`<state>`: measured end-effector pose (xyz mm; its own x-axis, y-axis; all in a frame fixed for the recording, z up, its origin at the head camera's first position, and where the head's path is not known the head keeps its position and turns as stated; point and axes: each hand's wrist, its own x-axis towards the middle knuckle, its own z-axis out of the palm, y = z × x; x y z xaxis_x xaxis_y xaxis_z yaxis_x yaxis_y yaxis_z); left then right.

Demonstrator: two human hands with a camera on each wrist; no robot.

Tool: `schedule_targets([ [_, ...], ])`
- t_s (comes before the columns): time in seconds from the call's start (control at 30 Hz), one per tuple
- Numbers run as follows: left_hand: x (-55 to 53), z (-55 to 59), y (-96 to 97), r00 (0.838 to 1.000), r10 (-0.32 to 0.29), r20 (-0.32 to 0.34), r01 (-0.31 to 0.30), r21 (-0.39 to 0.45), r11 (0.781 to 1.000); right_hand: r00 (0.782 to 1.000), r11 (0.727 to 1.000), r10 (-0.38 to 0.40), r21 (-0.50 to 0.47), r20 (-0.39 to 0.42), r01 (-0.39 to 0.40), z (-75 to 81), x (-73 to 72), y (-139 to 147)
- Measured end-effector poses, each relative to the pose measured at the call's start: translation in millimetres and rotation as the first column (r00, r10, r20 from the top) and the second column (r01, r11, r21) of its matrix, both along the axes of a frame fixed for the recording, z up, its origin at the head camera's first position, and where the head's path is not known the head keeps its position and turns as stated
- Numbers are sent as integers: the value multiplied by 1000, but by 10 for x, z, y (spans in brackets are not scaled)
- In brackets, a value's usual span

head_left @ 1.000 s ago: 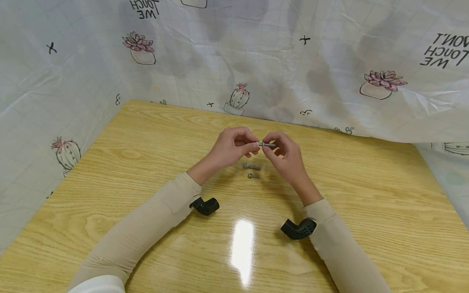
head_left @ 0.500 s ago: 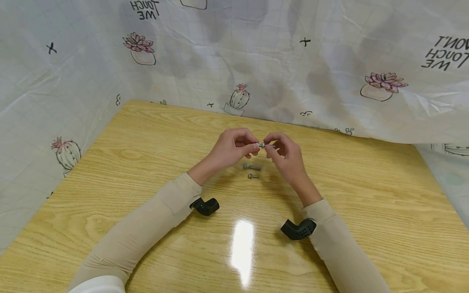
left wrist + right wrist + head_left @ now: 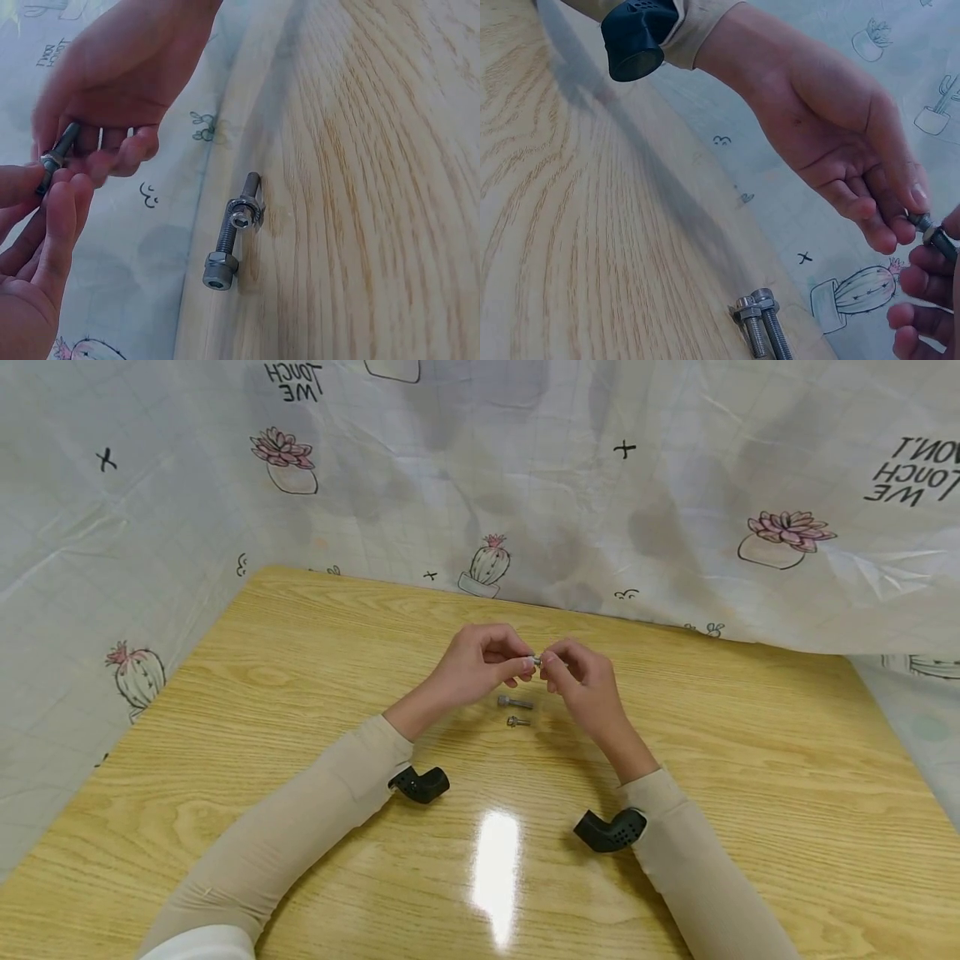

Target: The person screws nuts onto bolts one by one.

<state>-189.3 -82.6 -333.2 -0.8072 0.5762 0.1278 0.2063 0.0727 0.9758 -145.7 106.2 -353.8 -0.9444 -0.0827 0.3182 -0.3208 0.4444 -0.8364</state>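
Note:
Over the table, my left hand pinches the head end of a small metal bolt between thumb and fingers. A hex nut sits on that bolt close to its head. With thumb and forefinger, my right hand pinches at the nut, its fingers curled around the shank. In the head view the fingers hide most of the bolt. Below the hands lie a longer socket-head bolt with a nut against its head and a shorter bolt, also with a nut, side by side.
The wooden table meets a white printed cloth hanging at the back and sides. Black camera mounts stick out from both sleeves. A bright reflection lies on the table's near part.
My right thumb and fingers have shifted left along the bolt, from the shank to the nut, closing in around it. My left hand stays nearly still, and the two bolts on the table have not moved.

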Motion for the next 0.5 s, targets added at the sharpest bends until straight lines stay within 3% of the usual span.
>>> schedule_targets([
  [0.17, 4, -3, 2, 1000, -2, -3, 2, -10, 1000, 1000, 1000, -22, 4, 3, 22, 1, -6, -11],
  [0.33, -4, -4, -2, 1000, 30, 6, -30, -8, 1000, 999, 999, -11, -31, -44, 9, -8, -4, -4],
  [0.5, -20, -8, -5, 999, 46, 5, -46, 4, 999, 996, 1000, 14, -2, -93, -15, -12, -5, -8],
])
